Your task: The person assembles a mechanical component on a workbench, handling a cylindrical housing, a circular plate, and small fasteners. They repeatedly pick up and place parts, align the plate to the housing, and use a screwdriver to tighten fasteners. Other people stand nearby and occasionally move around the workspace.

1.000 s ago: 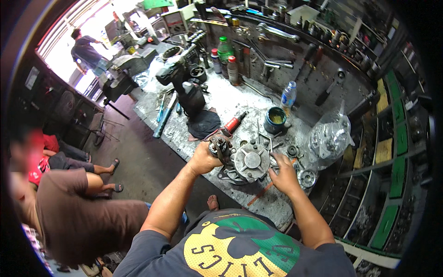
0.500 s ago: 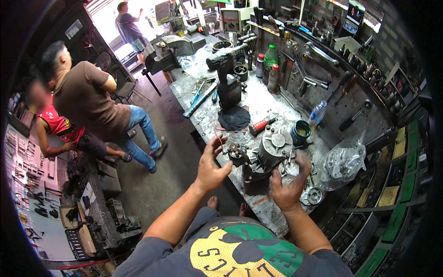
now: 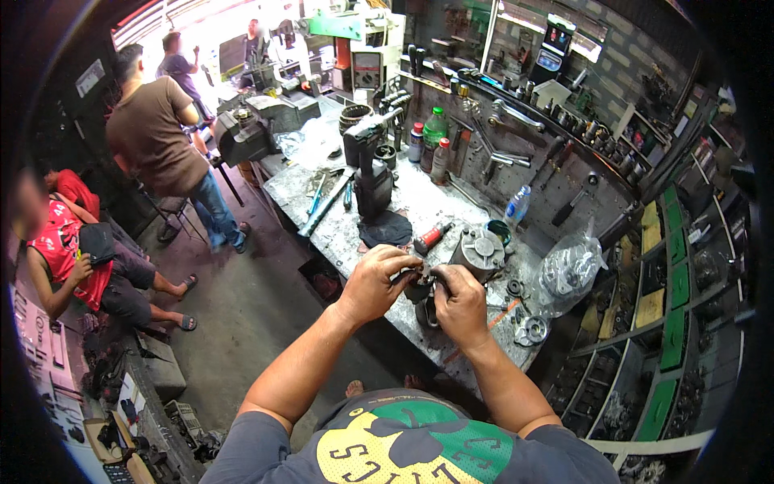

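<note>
A grey metal motor [image 3: 479, 250] with a round, ribbed end cover stands near the front edge of the bench. Beside it, on its left, is a smaller dark cylindrical part [image 3: 419, 290] with fittings on top. My left hand [image 3: 375, 282] is closed in a pinch at the top of this part. From the other side my right hand [image 3: 461, 300] pinches at the same spot, thumb and forefinger pressed together. Any small piece between my fingertips is hidden. A red and black cylindrical tool or canister [image 3: 433, 237] lies just behind the motor.
A dark cordless power tool [image 3: 373, 173] stands on the bench [image 3: 322, 222] over a black cloth [image 3: 384, 231]. Bottles [image 3: 434, 129] line the back. A plastic-wrapped metal part [image 3: 564, 274] and a round metal piece [image 3: 531, 331] lie at the right. People sit and stand at the left.
My hands have come together from either side of the motor, their fingers closing at the smaller part's top. The view has shifted; the standing person in brown appears farther away.
</note>
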The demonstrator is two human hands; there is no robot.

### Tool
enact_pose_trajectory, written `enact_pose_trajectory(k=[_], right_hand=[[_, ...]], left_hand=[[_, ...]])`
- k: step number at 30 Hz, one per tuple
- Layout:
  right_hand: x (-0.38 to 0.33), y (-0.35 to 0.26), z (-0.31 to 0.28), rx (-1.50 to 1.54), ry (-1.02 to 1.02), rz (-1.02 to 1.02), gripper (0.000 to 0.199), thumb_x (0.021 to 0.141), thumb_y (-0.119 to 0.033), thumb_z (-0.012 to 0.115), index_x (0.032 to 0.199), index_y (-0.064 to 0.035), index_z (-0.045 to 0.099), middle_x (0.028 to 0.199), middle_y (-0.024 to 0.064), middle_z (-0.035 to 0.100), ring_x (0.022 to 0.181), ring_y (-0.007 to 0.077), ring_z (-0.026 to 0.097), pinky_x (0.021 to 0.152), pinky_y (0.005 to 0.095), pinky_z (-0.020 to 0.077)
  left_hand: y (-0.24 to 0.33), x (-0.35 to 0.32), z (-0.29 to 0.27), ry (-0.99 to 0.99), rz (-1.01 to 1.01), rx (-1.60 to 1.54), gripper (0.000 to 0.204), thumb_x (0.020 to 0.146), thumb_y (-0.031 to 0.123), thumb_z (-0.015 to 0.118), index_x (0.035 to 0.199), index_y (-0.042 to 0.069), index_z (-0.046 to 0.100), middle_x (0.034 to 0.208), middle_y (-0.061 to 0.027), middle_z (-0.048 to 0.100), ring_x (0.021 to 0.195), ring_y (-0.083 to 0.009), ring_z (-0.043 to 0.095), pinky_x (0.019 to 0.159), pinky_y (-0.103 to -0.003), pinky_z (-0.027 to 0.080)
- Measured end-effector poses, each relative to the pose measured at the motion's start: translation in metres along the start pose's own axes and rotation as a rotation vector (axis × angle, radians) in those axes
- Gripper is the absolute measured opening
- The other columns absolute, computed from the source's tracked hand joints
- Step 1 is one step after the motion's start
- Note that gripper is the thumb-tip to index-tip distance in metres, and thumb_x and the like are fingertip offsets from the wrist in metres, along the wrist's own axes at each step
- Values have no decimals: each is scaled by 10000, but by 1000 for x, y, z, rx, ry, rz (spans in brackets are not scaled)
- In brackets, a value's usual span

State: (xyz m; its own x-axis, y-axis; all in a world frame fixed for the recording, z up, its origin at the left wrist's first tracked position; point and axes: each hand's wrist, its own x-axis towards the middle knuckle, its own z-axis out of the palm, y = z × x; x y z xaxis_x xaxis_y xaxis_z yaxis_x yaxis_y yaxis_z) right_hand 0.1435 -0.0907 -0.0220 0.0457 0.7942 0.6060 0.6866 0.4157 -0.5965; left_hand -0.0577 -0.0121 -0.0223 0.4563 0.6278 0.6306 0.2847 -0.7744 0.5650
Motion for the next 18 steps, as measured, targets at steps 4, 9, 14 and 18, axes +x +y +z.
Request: enact_pose_trajectory(k=[4,9,14,18], right_hand=[[-8,0,5,1,62,50,269,905,114,675,1148,24,748,1055,198,770,939,366,767,843,422,604],[-12,2,5,-3,40,65,259,928,110,628,1157,50,733,1066,222,760,970,401,754,868,428,591],[-7,0,-1,1,-40,44,275,945,81,639,1201,65,738,1122,259,756,1020,454,742,908,483,598],[-3,-3,-5,-157,-123,56,274,932,74,651,1186,30,744,1093,233,749,973,457,730,863,502,592]], left_hand=[[-4,-5,0,-25,40,-16,205,907,70,851,1109,70,817,1133,-130,767,1076,-340,724,966,-440,575],[0,-9,3,60,-16,-48,407,855,51,868,1251,89,783,1199,-141,761,1172,-369,708,1031,-458,567],[0,-14,6,8,115,-42,354,877,107,888,1222,130,810,1231,-122,749,1201,-354,707,1059,-483,557],[0,-23,13,98,188,36,373,885,182,894,1237,135,781,1196,-94,748,1143,-321,720,1038,-478,561]])
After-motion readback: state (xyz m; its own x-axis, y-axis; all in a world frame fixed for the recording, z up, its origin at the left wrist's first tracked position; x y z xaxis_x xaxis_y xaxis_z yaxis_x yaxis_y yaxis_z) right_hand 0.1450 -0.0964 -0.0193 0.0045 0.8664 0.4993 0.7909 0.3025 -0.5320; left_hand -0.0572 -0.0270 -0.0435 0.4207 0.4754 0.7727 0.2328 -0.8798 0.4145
